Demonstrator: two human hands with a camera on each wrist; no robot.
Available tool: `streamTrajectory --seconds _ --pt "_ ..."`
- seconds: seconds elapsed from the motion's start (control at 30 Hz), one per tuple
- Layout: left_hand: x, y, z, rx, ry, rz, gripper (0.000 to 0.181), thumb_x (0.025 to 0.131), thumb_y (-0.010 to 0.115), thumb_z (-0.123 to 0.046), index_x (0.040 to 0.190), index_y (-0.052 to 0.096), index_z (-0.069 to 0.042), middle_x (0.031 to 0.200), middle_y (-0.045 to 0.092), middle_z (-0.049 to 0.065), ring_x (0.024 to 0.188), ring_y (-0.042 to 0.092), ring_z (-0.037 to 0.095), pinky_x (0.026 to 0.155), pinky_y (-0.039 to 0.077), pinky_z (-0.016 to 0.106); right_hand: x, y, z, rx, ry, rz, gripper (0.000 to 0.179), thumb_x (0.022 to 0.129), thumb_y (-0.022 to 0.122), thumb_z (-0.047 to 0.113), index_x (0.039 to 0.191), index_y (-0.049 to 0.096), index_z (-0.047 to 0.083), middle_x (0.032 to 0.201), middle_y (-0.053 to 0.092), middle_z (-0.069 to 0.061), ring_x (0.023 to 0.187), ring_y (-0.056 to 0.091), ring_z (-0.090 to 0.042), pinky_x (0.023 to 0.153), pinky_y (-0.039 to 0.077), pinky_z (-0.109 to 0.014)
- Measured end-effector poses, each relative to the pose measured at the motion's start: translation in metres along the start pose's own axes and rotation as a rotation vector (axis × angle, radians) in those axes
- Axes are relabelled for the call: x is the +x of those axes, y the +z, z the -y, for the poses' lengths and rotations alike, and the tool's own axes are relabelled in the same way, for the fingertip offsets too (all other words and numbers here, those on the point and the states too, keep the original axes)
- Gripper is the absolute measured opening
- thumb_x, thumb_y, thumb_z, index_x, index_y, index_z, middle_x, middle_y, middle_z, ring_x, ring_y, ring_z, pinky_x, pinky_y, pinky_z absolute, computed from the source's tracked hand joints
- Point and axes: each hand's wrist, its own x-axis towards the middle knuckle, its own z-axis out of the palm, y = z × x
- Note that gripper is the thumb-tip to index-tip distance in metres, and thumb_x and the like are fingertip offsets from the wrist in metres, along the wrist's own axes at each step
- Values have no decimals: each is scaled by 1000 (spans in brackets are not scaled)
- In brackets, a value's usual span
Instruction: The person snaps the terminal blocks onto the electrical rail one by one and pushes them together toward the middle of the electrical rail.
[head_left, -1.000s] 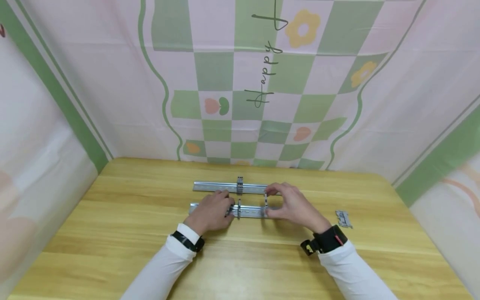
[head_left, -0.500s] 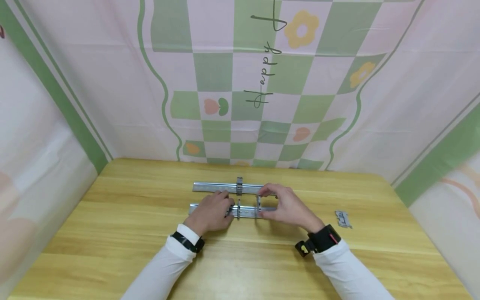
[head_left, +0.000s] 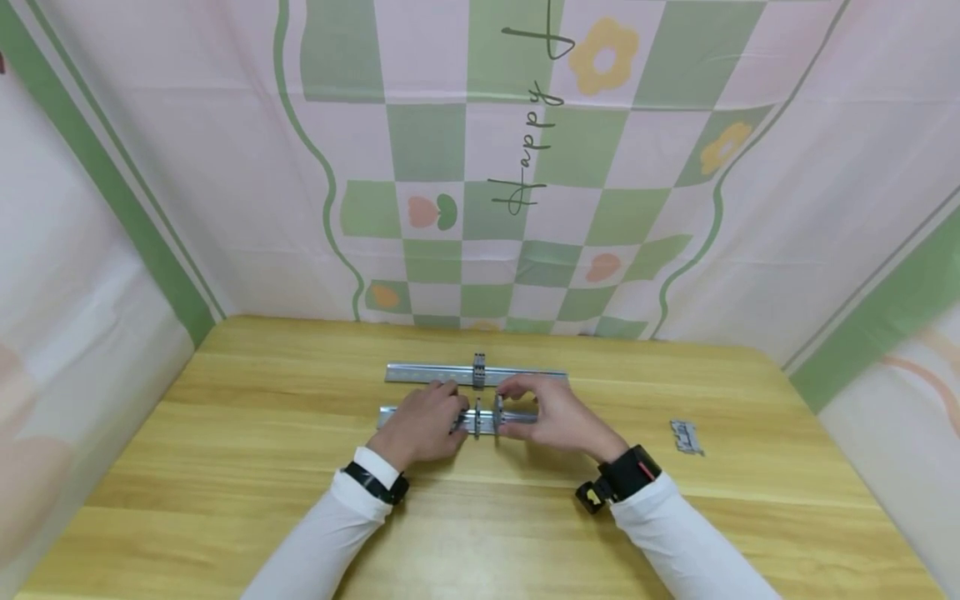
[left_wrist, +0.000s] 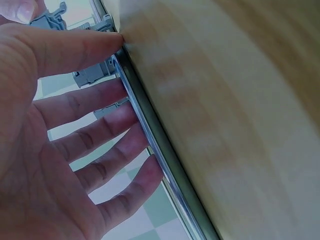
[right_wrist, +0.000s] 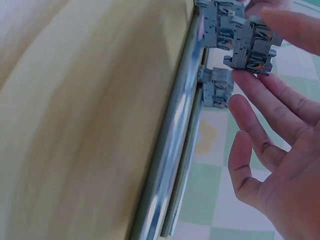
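My left hand holds the near DIN rail, thumb on its front edge and fingertips along the far edge. A thin grey terminal block stands upright across that rail, just right of the left fingers. Close to its right, my right hand pinches another grey terminal block between thumb and fingers, upright over the rail. In the right wrist view this pinched block shows orange spots and overlaps the block on the rail. The remaining right fingers are loosely bent.
A second DIN rail lies parallel behind, bearing a small stack of terminal blocks. One loose terminal block lies flat on the wooden table at the right. A patterned curtain hangs along the table's back edge.
My right hand has moved left along the near rail with its terminal block, close to the block standing there. The left hand has stayed on the rail.
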Motion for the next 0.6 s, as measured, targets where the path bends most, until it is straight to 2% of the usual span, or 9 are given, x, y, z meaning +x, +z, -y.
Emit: streamTrajectory --seconds 0.23,0.6 --pt "1 -2 0 -10 7 -5 25 90 76 -28 106 74 -10 102 60 3 91 56 20 76 54 37 9 12 0 4 -25 33 52 84 82 14 131 62 2 124 67 -10 111 63 -30 96 51 -52" --pt "0 -1 0 -18 13 -11 20 89 77 -26 101 74 -10 99 59 1 90 56 21 73 53 35 18 19 4 -40 -2 46 48 84 83 12 127 65 1 121 69 -9 109 64 -27 96 51 -49"
